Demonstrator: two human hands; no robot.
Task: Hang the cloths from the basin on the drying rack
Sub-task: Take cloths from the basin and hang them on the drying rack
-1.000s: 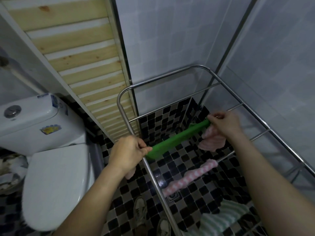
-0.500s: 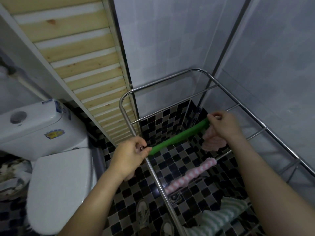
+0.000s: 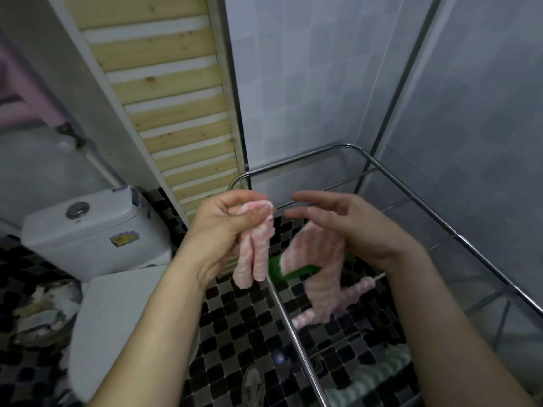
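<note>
Pink-and-white stripes run across the fuzzy, ribbed cloth (image 3: pixel 254 257) that my left hand (image 3: pixel 229 224) grips. The fingers and thumb curl tight round its top edge, and the rest hangs in a bunched, doubled-over fold below my fist. A second pink striped piece (image 3: pixel 320 265) of the same look hangs under my right hand (image 3: pixel 361 230), broader at the top and trailing down to a narrow end. I cannot tell whether the two are one cloth or separate ones. The fingers I can see on my right hand reach out nearly straight toward the left hand. The cloth hides my thumb and palm, so I cannot tell whether that hand is pinching it. Both pieces are in the air above the near left corner of the steel drying rack (image 3: pixel 291 327), not on a bar. I count three cloths on the rack. One green cloth (image 3: pixel 296 271) lies over a bar just behind the held pieces. One rolled pink cloth (image 3: pixel 360 289) is on the bar nearer me. One pale green striped cloth (image 3: pixel 370 380) is nearest of all, low in view. Below the rack is a black, grey and white checkered floor (image 3: pixel 235 318), with one white toilet (image 3: pixel 88 230) to my left.
</note>
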